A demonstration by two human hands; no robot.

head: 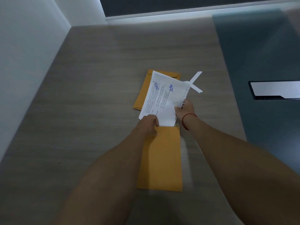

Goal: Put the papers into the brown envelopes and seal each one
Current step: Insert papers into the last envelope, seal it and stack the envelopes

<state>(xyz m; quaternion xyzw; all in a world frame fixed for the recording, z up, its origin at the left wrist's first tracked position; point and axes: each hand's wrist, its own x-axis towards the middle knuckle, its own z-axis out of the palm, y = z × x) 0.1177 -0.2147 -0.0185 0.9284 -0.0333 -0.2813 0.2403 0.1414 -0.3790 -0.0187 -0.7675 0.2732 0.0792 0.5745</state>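
One sheaf of printed papers (164,101) is sitting partway inside the near envelope (160,158), which is lying on the desk (97,78). I am seeing the left hand (148,125) gripping the envelope's mouth and the right hand (185,110) pinching the papers. Beyond the envelope, more envelopes (142,95) are lying under the papers, with white strips (195,83) beside them.

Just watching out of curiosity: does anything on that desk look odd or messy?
Mostly tidy. Two white paper strips lie crossed on the desk beyond the papers, like loose scraps. The papers enter the near brown envelope at a slant, not squarely.
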